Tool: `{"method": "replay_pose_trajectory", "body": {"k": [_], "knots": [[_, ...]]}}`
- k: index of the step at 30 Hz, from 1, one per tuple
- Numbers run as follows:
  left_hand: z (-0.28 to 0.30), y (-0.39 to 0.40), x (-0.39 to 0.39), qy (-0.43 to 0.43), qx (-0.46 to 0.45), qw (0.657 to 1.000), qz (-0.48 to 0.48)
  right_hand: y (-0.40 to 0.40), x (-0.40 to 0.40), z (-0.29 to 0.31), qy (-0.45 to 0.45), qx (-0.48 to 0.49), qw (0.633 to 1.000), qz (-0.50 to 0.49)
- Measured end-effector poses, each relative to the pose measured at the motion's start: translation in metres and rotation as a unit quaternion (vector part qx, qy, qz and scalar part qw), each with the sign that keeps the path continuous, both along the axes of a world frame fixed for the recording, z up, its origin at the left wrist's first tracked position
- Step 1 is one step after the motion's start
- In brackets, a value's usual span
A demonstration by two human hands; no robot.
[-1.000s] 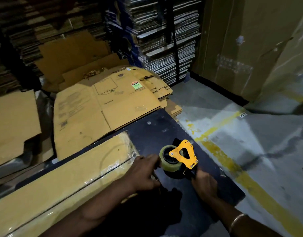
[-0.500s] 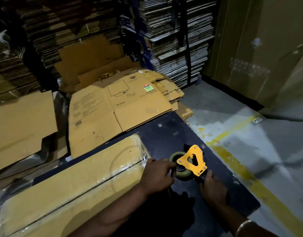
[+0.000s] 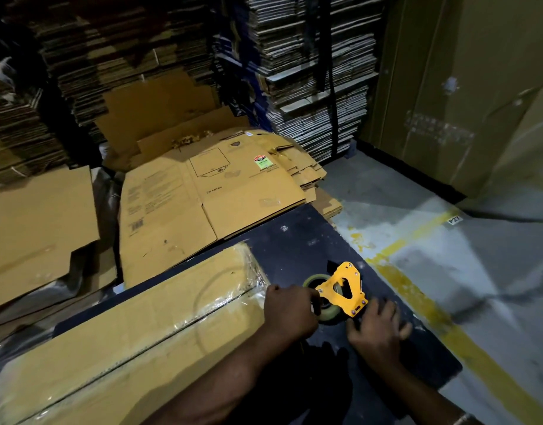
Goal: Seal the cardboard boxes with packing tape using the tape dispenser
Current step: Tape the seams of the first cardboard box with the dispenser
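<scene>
Here the step in hand looks like readying the tape dispenser [image 3: 340,289], probably finding the free tape end before any sealing starts. The left hand [image 3: 290,312] has its fingers curled in against the tape roll [image 3: 325,309], seemingly pinching at its edge, though the exact contact is hidden behind the knuckles. The right hand [image 3: 376,328] lies just behind the dispenser's near end, its fingers bent down over what is likely the handle; whether they truly grip it I cannot tell.

To do it well, I would steady the frame with the right hand and peel the end slowly, so it does not fold back on itself.

The dispenser has a bright yellow metal frame with a triangular cut-out and small rivets, carrying a pale translucent roll. It rests on the dark tabletop [image 3: 294,240], right between both sets of fingers. Just left of the left fingers lies a long cardboard box [image 3: 141,326], glossy with tape or film.
</scene>
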State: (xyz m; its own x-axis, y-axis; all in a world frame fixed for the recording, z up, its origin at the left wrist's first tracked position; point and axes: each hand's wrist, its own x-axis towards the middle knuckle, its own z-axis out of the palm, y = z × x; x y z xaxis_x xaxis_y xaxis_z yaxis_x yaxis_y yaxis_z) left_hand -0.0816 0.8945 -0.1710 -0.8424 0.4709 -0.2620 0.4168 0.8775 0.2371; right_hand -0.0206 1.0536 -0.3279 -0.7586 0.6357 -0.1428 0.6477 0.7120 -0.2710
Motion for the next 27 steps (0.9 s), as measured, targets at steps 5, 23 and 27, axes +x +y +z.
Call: {"method": "replay_pose_trajectory", "body": {"k": [5,23,27], "knots": [[0.003,-0.017,-0.013,-0.017,0.115,0.993,-0.035,-0.028,-0.006,0.028,0.305,-0.312,0.888,0.145],[-0.022,-0.081,-0.003,0.147,0.196,0.960,-0.138,-0.110,-0.004,0.070,0.200,-0.672,0.706,0.098],[-0.026,-0.079,-0.003,0.160,0.202,0.958,-0.126,-0.106,-0.008,0.069,0.171,-0.630,0.748,0.120]]}}
